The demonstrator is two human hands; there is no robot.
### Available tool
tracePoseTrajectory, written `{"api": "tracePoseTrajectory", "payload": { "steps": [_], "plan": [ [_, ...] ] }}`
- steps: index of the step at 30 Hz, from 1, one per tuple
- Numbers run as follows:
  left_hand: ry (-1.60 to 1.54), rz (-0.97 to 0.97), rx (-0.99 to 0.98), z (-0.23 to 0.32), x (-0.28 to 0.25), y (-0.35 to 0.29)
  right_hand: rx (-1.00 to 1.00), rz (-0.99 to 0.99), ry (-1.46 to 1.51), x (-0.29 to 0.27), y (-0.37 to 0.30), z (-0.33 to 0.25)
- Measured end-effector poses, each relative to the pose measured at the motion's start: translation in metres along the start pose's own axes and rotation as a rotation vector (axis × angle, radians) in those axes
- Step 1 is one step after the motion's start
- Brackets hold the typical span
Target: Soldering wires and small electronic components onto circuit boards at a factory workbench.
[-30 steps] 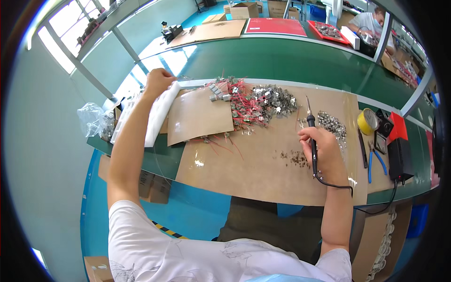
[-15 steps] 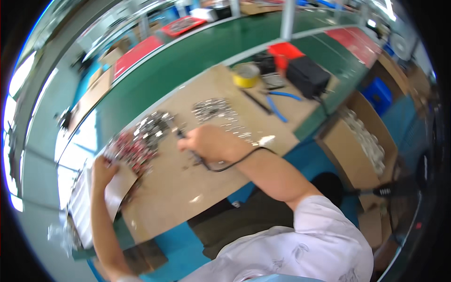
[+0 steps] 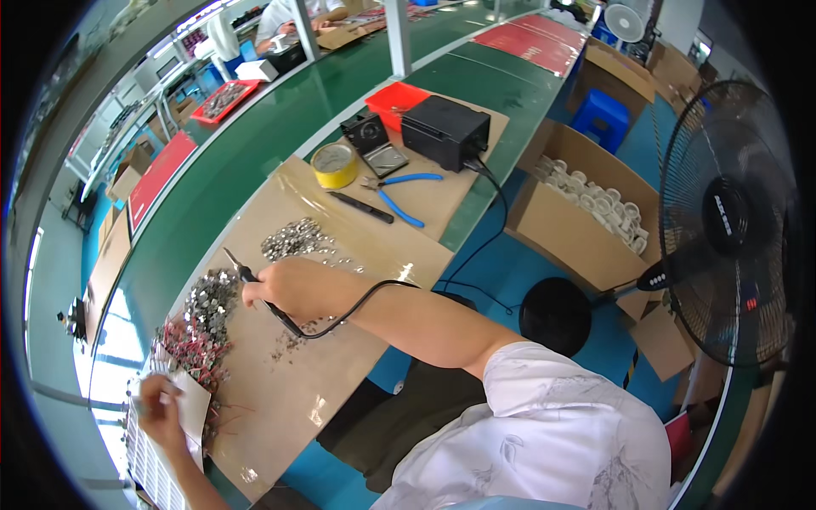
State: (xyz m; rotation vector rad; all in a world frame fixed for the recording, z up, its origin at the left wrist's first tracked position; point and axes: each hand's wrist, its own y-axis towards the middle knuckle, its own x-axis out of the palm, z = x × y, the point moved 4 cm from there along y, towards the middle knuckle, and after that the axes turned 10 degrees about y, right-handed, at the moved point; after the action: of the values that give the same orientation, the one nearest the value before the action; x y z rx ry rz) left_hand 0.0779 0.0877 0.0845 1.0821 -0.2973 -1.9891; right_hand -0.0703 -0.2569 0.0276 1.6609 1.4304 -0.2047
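My right hand (image 3: 289,287) is closed round a soldering iron (image 3: 246,274), its metal tip pointing to the far left and its black cable looping back under my forearm. The tip hangs near a pile of small silver metal parts (image 3: 211,297). At the table's left end my left hand (image 3: 160,408) has its fingers bent together; anything between them is too small to make out. It hovers over a white sheet (image 3: 194,408) and a white gridded tray (image 3: 157,467). Beside it lies a heap of small parts with red wires (image 3: 189,348).
Another silver pile (image 3: 293,238) lies beyond my right hand. Farther back are a yellow tin (image 3: 334,172), blue-handled cutters (image 3: 395,197), a black pen-like tool (image 3: 361,206) and a black power box (image 3: 446,132). At right stand a carton of white parts (image 3: 565,234) and a black fan (image 3: 722,221).
My head view has turned rightward, bringing the fan into fuller view. My left hand has moved from the edge of the red-wired heap to above the white tray. My right hand still grips the soldering iron.
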Motion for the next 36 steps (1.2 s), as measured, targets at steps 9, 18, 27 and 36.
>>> {"api": "tracePoseTrajectory", "payload": {
  "steps": [9,18,27,36],
  "plan": [
    [0.418,-0.579,0.042,0.081,0.116,-0.048,-0.110,-0.064,0.084,0.022,0.002,0.002],
    [0.190,-0.343,-0.168,0.066,0.085,0.020,-0.030,-0.208,0.267,0.011,0.014,-0.028],
    [-0.697,0.040,-0.459,0.002,0.133,0.026,0.072,-0.362,0.244,0.027,0.002,-0.031],
    [-0.852,0.141,-0.533,-0.005,0.141,0.013,-0.048,-0.366,0.041,0.021,-0.001,-0.030]
  ]
}}
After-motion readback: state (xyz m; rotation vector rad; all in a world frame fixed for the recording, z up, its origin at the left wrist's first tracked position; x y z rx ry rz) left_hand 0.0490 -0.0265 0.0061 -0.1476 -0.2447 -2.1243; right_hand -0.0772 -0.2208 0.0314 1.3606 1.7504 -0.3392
